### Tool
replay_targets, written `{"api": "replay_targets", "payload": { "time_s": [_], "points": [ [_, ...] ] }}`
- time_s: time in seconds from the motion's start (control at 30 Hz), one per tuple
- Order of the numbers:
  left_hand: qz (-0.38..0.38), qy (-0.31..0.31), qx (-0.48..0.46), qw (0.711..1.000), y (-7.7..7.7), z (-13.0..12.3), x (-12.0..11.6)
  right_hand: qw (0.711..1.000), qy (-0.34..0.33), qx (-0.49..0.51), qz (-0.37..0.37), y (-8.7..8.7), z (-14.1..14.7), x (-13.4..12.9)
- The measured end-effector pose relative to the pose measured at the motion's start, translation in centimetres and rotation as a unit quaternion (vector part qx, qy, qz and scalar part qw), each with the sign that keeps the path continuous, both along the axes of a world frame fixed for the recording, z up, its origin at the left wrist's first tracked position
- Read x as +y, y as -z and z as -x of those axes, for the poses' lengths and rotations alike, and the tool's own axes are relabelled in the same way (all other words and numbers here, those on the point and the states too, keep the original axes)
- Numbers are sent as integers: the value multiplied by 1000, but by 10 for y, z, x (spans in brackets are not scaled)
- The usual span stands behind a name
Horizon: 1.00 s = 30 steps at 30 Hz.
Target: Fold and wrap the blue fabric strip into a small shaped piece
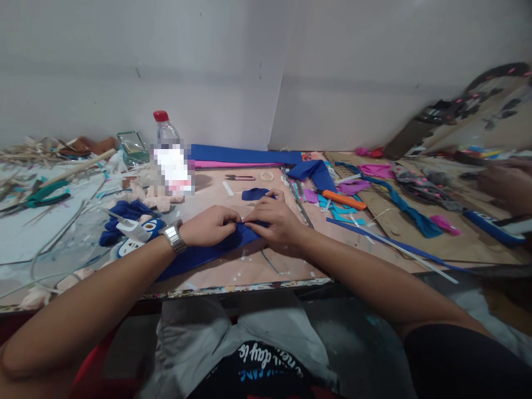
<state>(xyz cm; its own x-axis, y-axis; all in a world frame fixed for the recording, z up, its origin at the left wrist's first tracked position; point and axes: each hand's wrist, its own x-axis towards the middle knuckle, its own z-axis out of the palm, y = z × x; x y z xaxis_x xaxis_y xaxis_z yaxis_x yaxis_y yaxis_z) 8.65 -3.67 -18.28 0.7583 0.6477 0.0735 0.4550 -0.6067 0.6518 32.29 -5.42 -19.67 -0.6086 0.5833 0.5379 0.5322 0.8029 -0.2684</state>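
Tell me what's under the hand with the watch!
Blue cloth shows beneath the left hand, over the pinkish tabletop. The hand hides part of the cloth, and the cloth hides the tabletop below, so anything else there can't be seen.

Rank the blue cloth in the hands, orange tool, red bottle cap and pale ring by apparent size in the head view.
1. Blue cloth
2. Orange tool
3. Red bottle cap, pale ring: too alike to rank

Cloth strip (208, 256) on near side of table (205, 185); glue gun (135, 231) to its left, pliers (47, 194) farther left. Snips (245, 178) behind strip; bottle (167, 131) left of snips, before wall (233, 72). Cutter (344, 200) right of snips.
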Motion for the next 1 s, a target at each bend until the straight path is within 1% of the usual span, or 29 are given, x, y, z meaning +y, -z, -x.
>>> {"api": "replay_targets", "payload": {
  "time_s": [0.23, 0.4, 0.5, 0.77, 1.0],
  "points": [
    [92, -6, -16, 996, -2, 2, 5, 999, -18, -15, -37, -1, -3, -1],
    [114, -15, -46, 992, 0, 0, 5, 998, -23, -25, -44, 1, -5, 0],
    [139, -12, -55, 989, 1, -1, 5, 998, -25, -30, -44, 1, -5, 1],
    [122, -18, -46, 991, -1, 0, 5, 999, -26, -30, -32, 0, -4, -2],
    [158, 3, -34, 987, -5, -1, 3, 999, -35, -28, -26, 3, -6, 2]
  ]
}}
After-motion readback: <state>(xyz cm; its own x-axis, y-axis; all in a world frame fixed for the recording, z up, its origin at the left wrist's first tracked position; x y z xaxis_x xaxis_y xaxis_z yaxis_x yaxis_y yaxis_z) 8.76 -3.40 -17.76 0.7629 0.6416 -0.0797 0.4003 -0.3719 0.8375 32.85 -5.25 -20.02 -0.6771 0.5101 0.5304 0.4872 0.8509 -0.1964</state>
